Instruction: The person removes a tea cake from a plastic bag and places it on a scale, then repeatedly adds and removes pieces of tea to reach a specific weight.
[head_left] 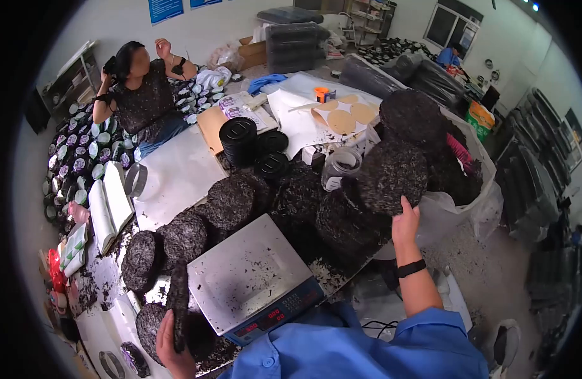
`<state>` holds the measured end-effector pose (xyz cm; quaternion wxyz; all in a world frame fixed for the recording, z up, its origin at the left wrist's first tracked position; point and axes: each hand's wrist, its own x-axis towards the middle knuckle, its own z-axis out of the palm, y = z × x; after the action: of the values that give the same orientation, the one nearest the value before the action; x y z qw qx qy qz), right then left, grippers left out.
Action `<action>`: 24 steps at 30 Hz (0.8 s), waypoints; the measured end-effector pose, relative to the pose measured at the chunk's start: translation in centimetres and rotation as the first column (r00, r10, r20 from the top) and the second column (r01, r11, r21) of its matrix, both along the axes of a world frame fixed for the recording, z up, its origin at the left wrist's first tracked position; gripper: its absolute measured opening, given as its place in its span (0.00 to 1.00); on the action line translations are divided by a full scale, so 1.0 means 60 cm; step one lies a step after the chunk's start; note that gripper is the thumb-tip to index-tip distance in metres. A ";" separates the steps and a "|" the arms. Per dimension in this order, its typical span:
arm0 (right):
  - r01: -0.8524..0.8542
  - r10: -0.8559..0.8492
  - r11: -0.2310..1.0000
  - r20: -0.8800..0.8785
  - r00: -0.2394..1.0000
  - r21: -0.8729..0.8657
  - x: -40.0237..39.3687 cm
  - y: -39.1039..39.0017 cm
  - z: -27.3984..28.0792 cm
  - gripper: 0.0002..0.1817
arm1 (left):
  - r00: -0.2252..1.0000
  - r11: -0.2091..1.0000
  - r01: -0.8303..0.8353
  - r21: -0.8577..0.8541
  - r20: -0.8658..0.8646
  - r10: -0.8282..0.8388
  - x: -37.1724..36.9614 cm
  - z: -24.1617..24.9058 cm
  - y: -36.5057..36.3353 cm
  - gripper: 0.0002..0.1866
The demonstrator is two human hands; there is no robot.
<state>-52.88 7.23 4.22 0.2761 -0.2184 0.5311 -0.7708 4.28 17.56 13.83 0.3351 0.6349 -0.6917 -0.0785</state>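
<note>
My right hand point(406, 222) grips the lower edge of a round dark pressed cake point(394, 177), held up beside a stack of similar cakes point(344, 218). At the lower left, my left hand point(171, 344) is against a dark cake standing on edge point(177, 303), with its fingers along the side. Between my hands lies a digital scale point(250, 271), its metal plate strewn with dark crumbs and its red display lit. More dark cakes point(185, 235) lean in a row behind and left of the scale.
Black lids point(238, 134), a clear jar point(341, 165) and round labels point(341, 121) lie beyond the cakes. A large lined container point(486, 189) stands at the right. Another person point(149, 95) sits across the table among many tins point(82, 151); a second person point(450, 57) is far back.
</note>
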 end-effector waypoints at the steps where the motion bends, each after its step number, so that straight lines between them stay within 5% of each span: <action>1: -0.095 0.120 0.990 0.259 0.959 -0.107 0.029 0.008 0.026 0.20 | 0.997 0.999 -0.043 -0.006 -0.058 0.042 0.007 -0.002 0.000 0.29; 2: -0.159 0.258 0.959 0.489 0.833 -0.236 0.065 0.011 0.049 0.20 | 0.995 0.997 -0.068 -0.043 -0.076 0.064 0.011 -0.003 0.006 0.25; 4: -0.290 0.368 0.929 0.483 0.794 -0.230 0.134 0.015 0.047 0.21 | 0.959 0.966 -0.244 -0.089 -0.170 0.227 0.039 -0.042 0.015 0.25; 6: -0.399 0.382 0.917 0.331 0.863 -0.016 0.214 0.022 0.043 0.22 | 0.879 0.955 -0.295 0.014 -0.388 0.277 0.063 -0.061 0.020 0.23; 8: -0.550 0.669 0.692 -0.127 0.733 0.468 0.311 0.038 0.051 0.27 | 0.768 0.943 -0.332 0.038 -0.569 0.293 0.059 -0.056 0.020 0.21; 9: -0.544 0.725 0.678 -0.568 0.389 0.494 0.353 0.032 0.009 0.30 | 0.696 0.932 -0.354 0.071 -0.646 0.314 0.041 -0.040 0.014 0.20; 10: -0.521 0.564 0.678 -0.821 -0.083 0.518 0.384 0.032 -0.032 0.33 | 0.617 0.925 -0.364 0.107 -0.716 0.326 0.023 -0.029 0.008 0.19; 12: -0.438 0.634 0.559 -0.704 -0.320 0.704 0.419 0.060 -0.054 0.36 | 0.592 0.925 -0.365 0.100 -0.742 0.314 0.009 -0.023 0.000 0.17; 15: -0.386 0.561 0.763 -0.828 -0.005 0.519 0.351 0.042 -0.007 0.40 | 0.616 0.918 -0.385 0.096 -0.714 0.333 0.010 -0.033 0.013 0.16; 18: 0.085 0.514 0.852 -0.856 0.060 0.517 0.209 0.011 -0.014 0.45 | 0.629 0.912 -0.386 0.139 -0.683 0.371 0.008 -0.040 0.006 0.16; 19: 0.270 0.583 0.772 -0.810 0.057 0.575 0.158 -0.002 -0.036 0.48 | 0.618 0.910 -0.387 0.149 -0.691 0.376 -0.001 -0.034 0.002 0.15; 21: 0.356 0.816 0.490 -0.562 0.134 0.796 0.070 -0.025 -0.100 0.46 | 0.621 0.904 -0.389 0.178 -0.674 0.400 -0.020 -0.025 0.008 0.15; 24: 0.418 0.864 0.422 -0.497 0.083 0.804 0.076 -0.031 -0.102 0.43 | 0.667 0.921 -0.348 0.175 -0.644 0.374 -0.032 -0.014 -0.004 0.15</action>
<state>-48.32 5.37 -1.88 0.0741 -0.5877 0.8045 0.0428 2.36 17.32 13.02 0.5563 0.6946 -0.3849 -0.2447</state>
